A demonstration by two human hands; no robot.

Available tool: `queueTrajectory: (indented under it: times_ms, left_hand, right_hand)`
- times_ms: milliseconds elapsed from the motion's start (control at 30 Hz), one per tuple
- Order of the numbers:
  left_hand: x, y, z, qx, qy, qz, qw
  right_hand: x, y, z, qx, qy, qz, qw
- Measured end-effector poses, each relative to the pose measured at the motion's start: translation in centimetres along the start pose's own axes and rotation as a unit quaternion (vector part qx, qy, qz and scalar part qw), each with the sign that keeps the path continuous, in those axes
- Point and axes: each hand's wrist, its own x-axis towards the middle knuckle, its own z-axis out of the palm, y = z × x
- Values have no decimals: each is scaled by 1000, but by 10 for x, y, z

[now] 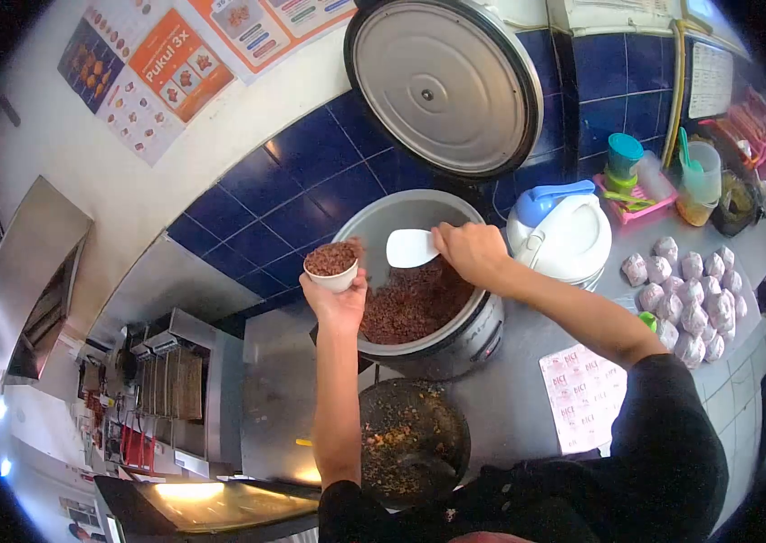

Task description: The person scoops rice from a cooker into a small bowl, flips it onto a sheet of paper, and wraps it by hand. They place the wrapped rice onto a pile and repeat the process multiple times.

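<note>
My left hand holds a small white bowl heaped with reddish-brown rice at the left rim of a large rice cooker pot. Red rice fills the lower part of the pot. My right hand grips a white rice paddle over the pot, its blade pointing left toward the bowl. The cooker's round metal lid stands open behind the pot.
A dark stone mortar with crumbs sits in front of the cooker. To the right are a white and blue cooker, several wrapped white packets, printed paper sheets and a pink tray with cups. A fryer station lies lower left.
</note>
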Motion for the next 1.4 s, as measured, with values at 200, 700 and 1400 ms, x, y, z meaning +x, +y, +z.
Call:
queueTrajectory:
  times_ms: [200,700,1400]
  left_hand:
    - [-11,-6,29,2,4,10,1000]
    - [-1,-31,29,126,35,37,991]
    - [-2,-20,-14,65,47,23,997]
  right_hand:
    - [12,-28,-18,198,-2,60,978]
    - [39,-14,32,231,-178,125,948]
    - [51,-3,36,207,-183,95,956]
